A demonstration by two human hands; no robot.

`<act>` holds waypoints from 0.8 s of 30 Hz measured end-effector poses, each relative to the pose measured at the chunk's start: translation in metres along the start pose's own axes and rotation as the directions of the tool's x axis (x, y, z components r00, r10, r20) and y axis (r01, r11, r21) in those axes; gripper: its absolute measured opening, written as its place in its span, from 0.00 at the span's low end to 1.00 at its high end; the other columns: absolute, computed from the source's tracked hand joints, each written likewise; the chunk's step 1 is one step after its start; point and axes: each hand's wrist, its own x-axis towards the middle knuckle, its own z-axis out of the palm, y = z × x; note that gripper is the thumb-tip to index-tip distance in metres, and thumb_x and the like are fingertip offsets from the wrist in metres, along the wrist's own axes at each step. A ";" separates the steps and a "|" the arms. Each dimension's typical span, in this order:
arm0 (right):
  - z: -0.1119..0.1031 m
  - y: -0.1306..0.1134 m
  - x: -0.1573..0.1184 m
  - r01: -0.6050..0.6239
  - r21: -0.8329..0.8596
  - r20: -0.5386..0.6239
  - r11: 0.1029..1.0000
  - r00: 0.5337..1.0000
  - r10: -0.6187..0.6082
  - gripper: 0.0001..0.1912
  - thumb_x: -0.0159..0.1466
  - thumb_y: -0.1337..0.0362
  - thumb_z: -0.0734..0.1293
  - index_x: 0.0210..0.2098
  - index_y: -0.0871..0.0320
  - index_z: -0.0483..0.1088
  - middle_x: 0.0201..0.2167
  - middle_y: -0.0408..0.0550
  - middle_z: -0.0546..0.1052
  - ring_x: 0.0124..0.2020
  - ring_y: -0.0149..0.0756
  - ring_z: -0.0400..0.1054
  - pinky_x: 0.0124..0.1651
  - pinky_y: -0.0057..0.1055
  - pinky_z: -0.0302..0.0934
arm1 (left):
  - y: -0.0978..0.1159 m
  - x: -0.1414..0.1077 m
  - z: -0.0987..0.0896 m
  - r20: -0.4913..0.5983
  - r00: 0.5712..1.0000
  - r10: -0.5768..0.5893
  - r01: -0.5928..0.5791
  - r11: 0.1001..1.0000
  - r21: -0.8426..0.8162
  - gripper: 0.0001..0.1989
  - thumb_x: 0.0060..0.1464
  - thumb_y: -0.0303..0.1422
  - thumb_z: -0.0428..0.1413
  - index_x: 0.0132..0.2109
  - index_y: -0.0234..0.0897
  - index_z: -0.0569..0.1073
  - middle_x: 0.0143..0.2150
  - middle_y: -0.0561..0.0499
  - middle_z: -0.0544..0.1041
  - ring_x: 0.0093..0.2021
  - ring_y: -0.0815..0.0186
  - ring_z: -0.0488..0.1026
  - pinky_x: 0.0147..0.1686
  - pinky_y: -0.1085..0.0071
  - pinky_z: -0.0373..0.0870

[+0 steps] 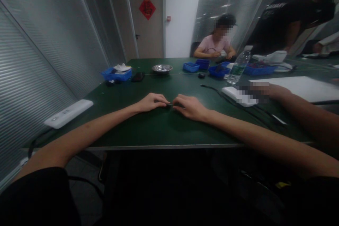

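Over the middle of the green table (148, 130), my left hand (152, 102) is closed, its thumb and fingers pinching a small dark piece (168, 106). My right hand (190, 106) faces it from the right with curled fingers pressed together, its fingertips at a thin, light-coloured bit that sticks out of the dark piece. The two hands are close together, with a narrow gap between their fingertips. What my right fingers hold is too small to make out.
A white power strip (69, 113) lies left. Behind are a blue bin (116, 75), a metal bowl (162, 69) and a bottle (239, 67). On the right, another person's arm (304, 107) reaches over a white box (233, 95) and cables.
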 end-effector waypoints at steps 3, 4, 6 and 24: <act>0.003 0.001 0.002 -0.011 0.050 0.013 0.999 1.000 0.011 0.12 0.74 0.57 0.62 0.51 0.55 0.72 0.45 0.52 0.78 0.40 0.40 0.72 0.42 0.34 0.63 | 0.002 0.000 0.001 0.003 1.000 0.020 -0.020 0.999 0.028 0.12 0.64 0.36 0.62 0.52 0.40 0.84 0.48 0.43 0.82 0.48 0.60 0.79 0.49 0.65 0.73; 0.004 0.002 0.002 -0.020 0.076 0.013 0.997 1.000 0.019 0.12 0.75 0.58 0.62 0.50 0.56 0.72 0.44 0.52 0.78 0.40 0.40 0.73 0.43 0.35 0.63 | 0.003 -0.001 0.002 -0.009 0.999 0.031 -0.030 0.998 0.063 0.12 0.65 0.36 0.62 0.52 0.40 0.84 0.48 0.43 0.82 0.48 0.60 0.79 0.49 0.64 0.73; 0.006 0.003 0.004 -0.034 0.117 0.012 0.993 0.999 0.032 0.12 0.75 0.58 0.61 0.49 0.56 0.73 0.43 0.51 0.79 0.40 0.40 0.73 0.44 0.35 0.64 | 0.006 -0.001 0.004 -0.027 0.999 0.047 -0.043 0.992 0.116 0.13 0.64 0.36 0.62 0.53 0.41 0.84 0.48 0.43 0.82 0.48 0.59 0.78 0.49 0.64 0.73; 0.005 -0.004 0.009 -0.035 0.152 -0.075 0.988 0.996 0.047 0.11 0.75 0.60 0.62 0.48 0.58 0.74 0.43 0.52 0.80 0.40 0.39 0.73 0.42 0.33 0.63 | 0.010 0.003 0.007 0.041 0.996 -0.080 0.078 0.996 0.048 0.20 0.61 0.42 0.64 0.56 0.35 0.80 0.44 0.45 0.79 0.40 0.63 0.74 0.39 0.68 0.69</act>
